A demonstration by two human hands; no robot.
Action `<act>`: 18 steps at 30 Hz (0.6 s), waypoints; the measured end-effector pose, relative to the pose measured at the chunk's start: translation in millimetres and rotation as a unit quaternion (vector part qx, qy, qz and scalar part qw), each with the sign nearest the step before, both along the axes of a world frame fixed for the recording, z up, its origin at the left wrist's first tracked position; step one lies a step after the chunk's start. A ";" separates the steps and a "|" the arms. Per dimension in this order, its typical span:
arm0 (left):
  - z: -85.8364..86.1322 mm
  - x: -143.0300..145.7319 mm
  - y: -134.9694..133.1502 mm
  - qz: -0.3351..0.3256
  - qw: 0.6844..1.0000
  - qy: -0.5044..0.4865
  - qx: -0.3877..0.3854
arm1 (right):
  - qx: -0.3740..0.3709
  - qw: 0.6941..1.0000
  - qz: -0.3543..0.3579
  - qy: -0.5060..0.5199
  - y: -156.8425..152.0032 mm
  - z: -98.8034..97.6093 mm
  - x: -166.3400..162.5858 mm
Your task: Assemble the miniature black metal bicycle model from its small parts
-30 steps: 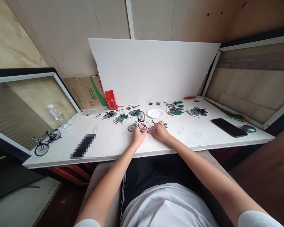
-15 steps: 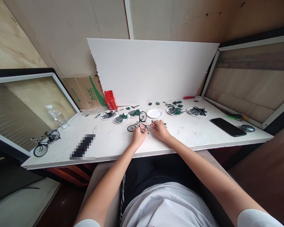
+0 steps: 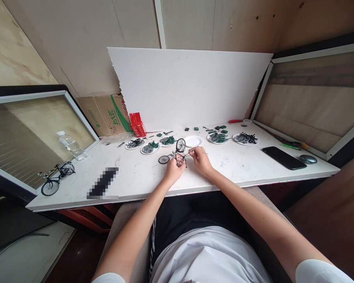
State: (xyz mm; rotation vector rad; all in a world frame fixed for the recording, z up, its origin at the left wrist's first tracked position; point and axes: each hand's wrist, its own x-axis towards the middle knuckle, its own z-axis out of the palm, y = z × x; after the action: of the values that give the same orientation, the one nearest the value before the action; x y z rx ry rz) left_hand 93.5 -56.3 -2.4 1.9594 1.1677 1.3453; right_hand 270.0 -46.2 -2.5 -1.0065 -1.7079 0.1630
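Observation:
Over the middle of the white table, my left hand is closed around the dark frame of a miniature bicycle. The bicycle is tilted, with one spoked wheel pointing up. Another small spoked wheel shows low beside my left fingers; I cannot tell whether it belongs to the same bicycle. Just to the right, my right hand has thumb and fingers pinched together close to the frame. A thin dark part shows at its fingertips, too small to name.
Paper plates of small dark and green parts, such as the right plate, line the back of the table, around a bare white plate. A finished-looking model bicycle and a bottle stand left; a phone and mouse lie right.
The held bicycle and its raised wheel have shifted slightly to the right, with my left hand. My right hand stays pinched, its fingers moved a little upward.

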 end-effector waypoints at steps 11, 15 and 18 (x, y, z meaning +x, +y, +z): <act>3.1 1.3 -2.4 -0.004 1.000 -0.003 -0.004 | 0.036 0.999 0.005 0.010 -4.6 4.2 -0.4; 3.9 1.3 -3.6 -0.008 1.000 -0.008 -0.009 | 0.040 0.999 0.009 0.004 -4.6 4.5 -0.4; 4.8 1.5 -4.3 -0.011 1.000 -0.007 -0.008 | 0.036 0.999 0.011 -0.001 -4.2 4.3 -0.7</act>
State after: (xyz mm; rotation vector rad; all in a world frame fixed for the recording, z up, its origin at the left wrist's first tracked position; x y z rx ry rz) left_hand 95.0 -60.6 2.3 1.9422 1.1446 1.3328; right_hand 269.3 -50.3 1.8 -0.9347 -1.7145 0.1140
